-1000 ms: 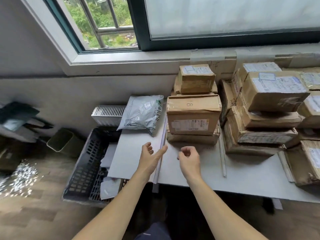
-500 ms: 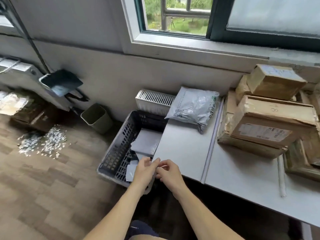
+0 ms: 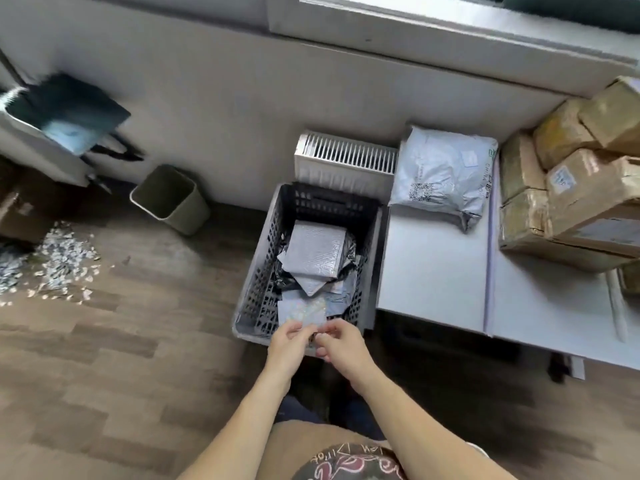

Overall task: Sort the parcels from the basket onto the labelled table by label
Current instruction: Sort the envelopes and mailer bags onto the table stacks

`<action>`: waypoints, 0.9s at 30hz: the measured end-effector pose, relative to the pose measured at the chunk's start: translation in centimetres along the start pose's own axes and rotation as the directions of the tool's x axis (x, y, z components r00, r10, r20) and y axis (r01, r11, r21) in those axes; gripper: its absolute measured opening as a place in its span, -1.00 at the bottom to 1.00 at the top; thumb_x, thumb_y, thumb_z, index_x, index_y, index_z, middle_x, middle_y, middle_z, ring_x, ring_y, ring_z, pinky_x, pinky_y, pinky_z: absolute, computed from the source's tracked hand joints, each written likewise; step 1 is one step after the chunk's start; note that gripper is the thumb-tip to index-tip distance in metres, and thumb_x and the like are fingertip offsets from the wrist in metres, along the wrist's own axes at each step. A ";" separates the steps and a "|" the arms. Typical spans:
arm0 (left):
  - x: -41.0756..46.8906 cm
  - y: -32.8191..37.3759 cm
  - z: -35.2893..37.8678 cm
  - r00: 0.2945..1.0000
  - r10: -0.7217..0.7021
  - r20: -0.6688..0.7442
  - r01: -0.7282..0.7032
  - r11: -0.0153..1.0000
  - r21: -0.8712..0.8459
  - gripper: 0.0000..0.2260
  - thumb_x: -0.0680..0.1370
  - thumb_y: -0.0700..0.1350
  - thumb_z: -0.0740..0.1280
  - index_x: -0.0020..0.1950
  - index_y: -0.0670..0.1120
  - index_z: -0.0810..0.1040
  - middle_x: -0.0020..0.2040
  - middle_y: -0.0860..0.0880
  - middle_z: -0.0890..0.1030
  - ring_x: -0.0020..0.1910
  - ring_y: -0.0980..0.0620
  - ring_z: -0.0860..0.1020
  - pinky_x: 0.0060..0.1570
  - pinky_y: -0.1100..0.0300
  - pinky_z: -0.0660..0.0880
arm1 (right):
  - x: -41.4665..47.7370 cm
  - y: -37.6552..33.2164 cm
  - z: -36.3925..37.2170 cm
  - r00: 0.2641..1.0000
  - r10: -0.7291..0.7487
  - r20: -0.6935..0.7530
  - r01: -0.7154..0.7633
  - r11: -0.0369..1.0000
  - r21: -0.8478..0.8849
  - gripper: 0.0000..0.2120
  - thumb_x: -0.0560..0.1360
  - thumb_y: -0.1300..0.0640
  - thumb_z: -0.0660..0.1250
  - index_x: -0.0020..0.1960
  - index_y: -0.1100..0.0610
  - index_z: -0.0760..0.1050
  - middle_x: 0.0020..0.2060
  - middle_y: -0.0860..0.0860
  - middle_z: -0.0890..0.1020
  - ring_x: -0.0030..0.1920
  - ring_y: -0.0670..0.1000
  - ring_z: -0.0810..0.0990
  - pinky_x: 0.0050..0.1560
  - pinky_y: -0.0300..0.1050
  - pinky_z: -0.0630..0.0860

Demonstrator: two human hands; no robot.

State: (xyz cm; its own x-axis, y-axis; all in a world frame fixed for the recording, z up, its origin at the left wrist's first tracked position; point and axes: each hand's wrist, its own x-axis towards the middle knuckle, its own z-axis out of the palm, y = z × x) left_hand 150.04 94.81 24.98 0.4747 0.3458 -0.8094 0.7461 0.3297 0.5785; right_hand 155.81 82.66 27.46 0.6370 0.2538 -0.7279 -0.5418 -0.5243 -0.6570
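So, progress check: we were well into it but not finished. The table (image 3: 433,271) already had a decent haul on it. A grey poly bag (image 3: 443,171) lay in the far left section, and a stack of cardboard boxes (image 3: 585,202) was piled in the section to its right, past the pale divider strip (image 3: 489,258). We couldn't read any of the table's labels from up there, so no idea whether those were sorted correctly. The basket (image 3: 258,271) sat on the floor just beside the table's left edge, and it wasn't empty. A grey bubble mailer (image 3: 317,247) lay on top of a few more flat silvery and dark packets, too jumbled to count. Both our hands were close together over the basket's near rim. Our left hand (image 3: 291,339) and our right hand (image 3: 343,346) each pinched the bottom edge of a small shiny parcel (image 3: 303,311), though the right-hand grip was a bit blurry, so take that one as our best read. That parcel was held over the near end of the basket, not on the table yet. Our guess at what was left: read its label, drop it in the matching section, then do the same for the mailer and everything under it. Mostly flat, light stuff, so probably quick work.
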 end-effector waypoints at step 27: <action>20.2 12.5 -9.4 0.927 -0.253 0.277 0.070 0.841 0.536 -0.80 0.61 0.01 0.34 0.21 0.01 0.60 0.17 0.01 0.68 0.14 0.08 0.64 0.25 0.05 0.57 | 20.1 -5.3 12.7 0.851 0.495 -0.175 -0.340 0.773 0.536 -0.85 0.63 0.27 0.25 0.13 0.21 0.58 -0.10 0.13 0.71 -0.15 0.02 0.70 -0.23 -0.18 0.57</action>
State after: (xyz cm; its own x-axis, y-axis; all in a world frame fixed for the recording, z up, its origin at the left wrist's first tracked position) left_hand 164.57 114.16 16.79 0.3803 -0.0068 -0.9248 0.9110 -0.1694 0.3759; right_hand 164.49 100.86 13.77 0.3697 -0.1855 -0.9105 -0.9290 -0.0554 -0.3659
